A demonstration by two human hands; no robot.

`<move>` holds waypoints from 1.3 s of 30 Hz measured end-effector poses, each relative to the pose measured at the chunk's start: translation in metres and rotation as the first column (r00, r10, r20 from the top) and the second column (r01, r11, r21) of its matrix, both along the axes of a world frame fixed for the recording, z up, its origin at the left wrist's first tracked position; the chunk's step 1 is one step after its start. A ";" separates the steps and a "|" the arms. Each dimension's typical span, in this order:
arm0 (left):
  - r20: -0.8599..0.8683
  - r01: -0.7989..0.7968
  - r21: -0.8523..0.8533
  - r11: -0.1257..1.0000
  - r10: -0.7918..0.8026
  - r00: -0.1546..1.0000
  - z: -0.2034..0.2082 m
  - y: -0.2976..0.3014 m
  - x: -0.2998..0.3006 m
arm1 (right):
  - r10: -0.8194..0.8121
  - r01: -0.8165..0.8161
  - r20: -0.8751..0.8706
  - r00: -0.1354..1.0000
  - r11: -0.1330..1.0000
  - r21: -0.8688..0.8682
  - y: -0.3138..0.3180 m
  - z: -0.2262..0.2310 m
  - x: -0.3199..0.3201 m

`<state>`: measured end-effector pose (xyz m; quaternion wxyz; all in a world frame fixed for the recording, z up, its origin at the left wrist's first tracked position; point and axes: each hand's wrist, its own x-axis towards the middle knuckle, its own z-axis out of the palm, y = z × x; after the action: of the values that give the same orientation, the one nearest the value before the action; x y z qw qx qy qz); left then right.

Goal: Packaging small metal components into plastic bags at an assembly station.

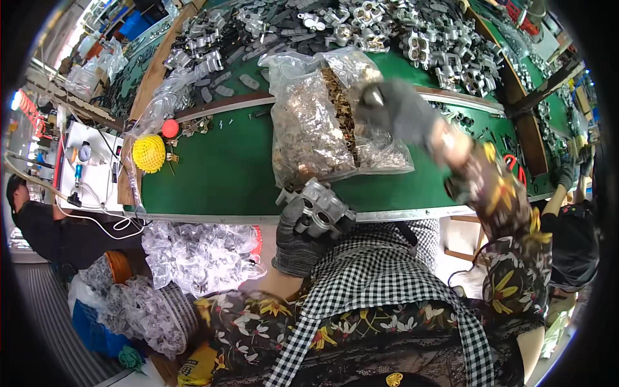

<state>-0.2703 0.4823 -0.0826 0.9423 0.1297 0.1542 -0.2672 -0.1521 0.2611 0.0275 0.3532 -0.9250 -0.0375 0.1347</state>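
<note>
My left hand [295, 242], in a dark grey knitted glove, grips a silver brake caliper [320, 209] in front of the bench's near edge. The caliper's round bores face up toward me. A large clear plastic bag [306, 122] lies beyond it, filled with many small shiny metal pieces. Along the bag's open slit, brass-coloured pieces [342, 116] show. Over the bag's right side is my right hand [400, 115], also gloved and smeared by motion. Its fingers are too blurred to show whether they hold anything.
Heaps of silver calipers [448, 51] and dark flat pads [248, 80] cover the back of the green bench [219, 168]. A yellow netted ball [149, 153] stands at left, red-handled scissors [514, 169] at right. Plastic-wrapped parts [200, 255] sit below the edge. Other people work on both sides.
</note>
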 end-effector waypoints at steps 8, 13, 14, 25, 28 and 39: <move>0.066 0.042 0.122 0.992 -0.051 0.997 -0.001 0.011 0.003 | 0.367 -0.219 0.009 0.930 0.574 -0.789 0.079 -0.030 0.120; 0.007 -0.011 0.105 0.994 0.011 1.000 -0.004 0.011 0.000 | 0.266 -0.233 -0.089 0.960 0.582 -0.779 0.091 -0.050 0.138; -0.006 -0.018 0.138 0.990 0.019 1.000 -0.002 0.011 0.000 | 0.242 -0.220 -0.085 0.967 0.614 -0.758 0.089 -0.050 0.138; 0.142 0.078 0.115 0.990 -0.094 0.985 -0.002 -0.002 0.020 | -0.075 0.065 0.020 0.997 0.945 0.319 -0.017 -0.027 0.083; 0.236 0.161 0.008 0.987 -0.158 0.959 -0.006 -0.014 0.030 | -0.064 0.060 -0.008 0.998 0.887 0.458 -0.030 -0.019 0.037; 0.126 0.179 0.462 0.869 -0.264 0.956 -0.020 -0.035 0.041 | 0.241 -0.261 0.100 0.965 0.871 0.417 -0.026 -0.038 -0.048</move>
<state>-0.2298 0.4473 -0.1025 0.8606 0.3829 0.1068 -0.3182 -0.2001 0.2348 -0.0103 0.5253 -0.8154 -0.1935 0.1473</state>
